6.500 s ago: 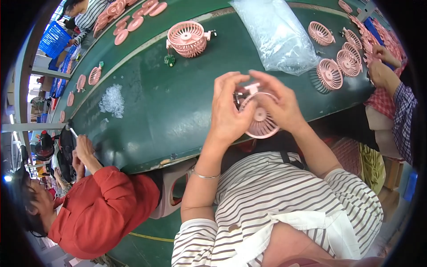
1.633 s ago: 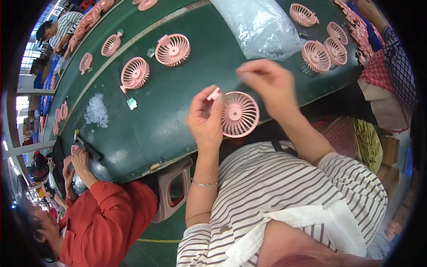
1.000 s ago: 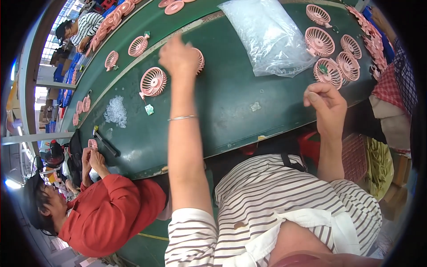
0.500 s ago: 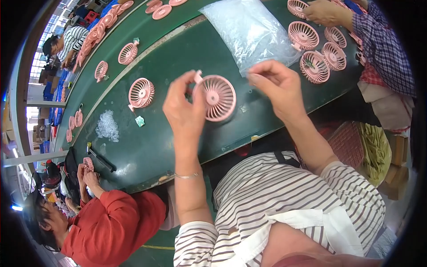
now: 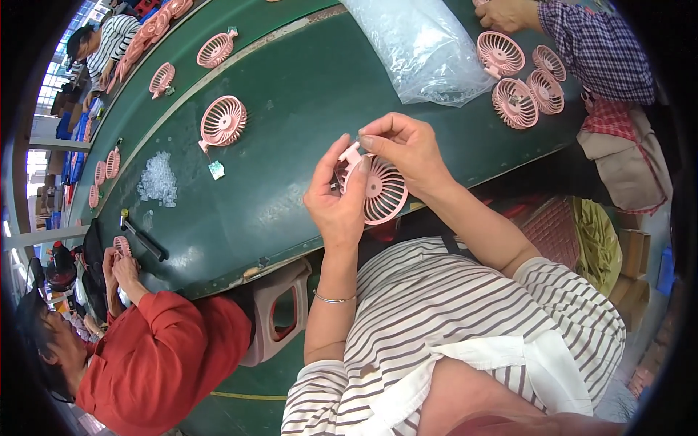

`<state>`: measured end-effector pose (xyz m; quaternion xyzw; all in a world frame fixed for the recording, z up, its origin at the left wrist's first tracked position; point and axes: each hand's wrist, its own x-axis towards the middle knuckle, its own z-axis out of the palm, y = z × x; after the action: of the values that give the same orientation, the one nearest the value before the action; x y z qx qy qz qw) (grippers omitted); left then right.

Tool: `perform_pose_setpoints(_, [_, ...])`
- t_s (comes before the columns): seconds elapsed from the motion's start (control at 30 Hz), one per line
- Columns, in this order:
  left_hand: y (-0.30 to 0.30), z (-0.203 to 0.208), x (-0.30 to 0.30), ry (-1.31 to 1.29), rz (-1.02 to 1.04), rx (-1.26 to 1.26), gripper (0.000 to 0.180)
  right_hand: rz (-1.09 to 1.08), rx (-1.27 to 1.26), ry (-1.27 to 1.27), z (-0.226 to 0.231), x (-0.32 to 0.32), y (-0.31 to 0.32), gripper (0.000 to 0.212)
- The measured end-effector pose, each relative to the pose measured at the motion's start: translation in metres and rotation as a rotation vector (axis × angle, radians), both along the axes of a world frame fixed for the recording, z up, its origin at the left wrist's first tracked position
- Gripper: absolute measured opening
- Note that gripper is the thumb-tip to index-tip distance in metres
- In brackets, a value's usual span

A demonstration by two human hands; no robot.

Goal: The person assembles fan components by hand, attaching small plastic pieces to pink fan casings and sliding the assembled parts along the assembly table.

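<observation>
My left hand (image 5: 336, 207) is closed around a round pink fan housing (image 5: 387, 192) with radial slats, tilted above the near edge of the green table. Its small pale neck piece (image 5: 350, 154) sticks up between my two hands. With thumb and fingertips pinched together, my right hand (image 5: 411, 156) meets the end of that neck; whatever is in the pinch is too small to make out. Beyond my hands lies a clear plastic bag (image 5: 429, 58) of small translucent parts. Another pink housing (image 5: 223, 120) rests to the left, with a small green circuit board (image 5: 217, 170) beside it.
A pile of clear bits (image 5: 158, 179) and a black-handled tool (image 5: 145, 241) lie at left. Several pink housings (image 5: 500, 52) stand at right by a co-worker's plaid sleeve (image 5: 596, 51). A person in red (image 5: 167, 356) handles another housing on my left.
My left hand has brought the housing nearer to me and tilted it. My right hand has moved from beside the bag to the housing's neck. The whole view has shifted slightly.
</observation>
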<state>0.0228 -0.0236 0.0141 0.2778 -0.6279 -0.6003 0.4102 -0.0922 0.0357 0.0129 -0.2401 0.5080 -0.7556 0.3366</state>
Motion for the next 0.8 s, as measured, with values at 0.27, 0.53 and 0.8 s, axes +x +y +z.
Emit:
perform_pose_setpoints(0.27, [-0.004,-0.007,0.007,0.033,-0.026,0.128,0.027,0.096,-0.019,-0.094,0.003,0.003,0.0,0.01])
perform_pose_setpoints(0.53, [-0.008,-0.009,0.004,0.139,-0.041,0.117,0.025,0.1,-0.001,-0.138,0.003,0.004,-0.003,0.011])
perform_pose_setpoints(0.8, [-0.01,-0.006,0.006,0.131,-0.089,0.17,0.028,0.066,-0.012,-0.122,0.0,0.007,-0.005,0.01])
